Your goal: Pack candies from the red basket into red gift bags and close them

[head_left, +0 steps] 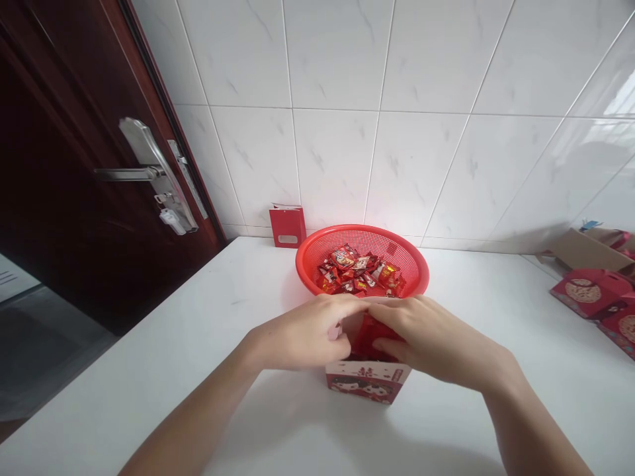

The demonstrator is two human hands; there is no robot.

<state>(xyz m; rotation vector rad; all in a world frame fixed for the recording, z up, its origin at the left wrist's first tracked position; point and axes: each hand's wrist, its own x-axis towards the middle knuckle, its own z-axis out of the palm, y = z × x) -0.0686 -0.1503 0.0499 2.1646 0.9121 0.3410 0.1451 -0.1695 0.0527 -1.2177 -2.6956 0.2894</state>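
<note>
A small printed gift box, red and white with cartoon figures on its front, stands with its top open on the white table. My left hand curls round the box's left upper edge, thumb and fingers closed on it. Over the opening, my right hand has its thumb and fingers about a shiny red packet that sits partly inside the box. The fingertips of both hands are partly hidden. Just behind the box is a red plastic basket holding many wrapped sweets, mostly red.
Against the tiled wall stands a red paper bag with a small window. On the right are a brown carton and red printed boxes. A dark wooden door with a metal handle is on the left, beyond the table edge.
</note>
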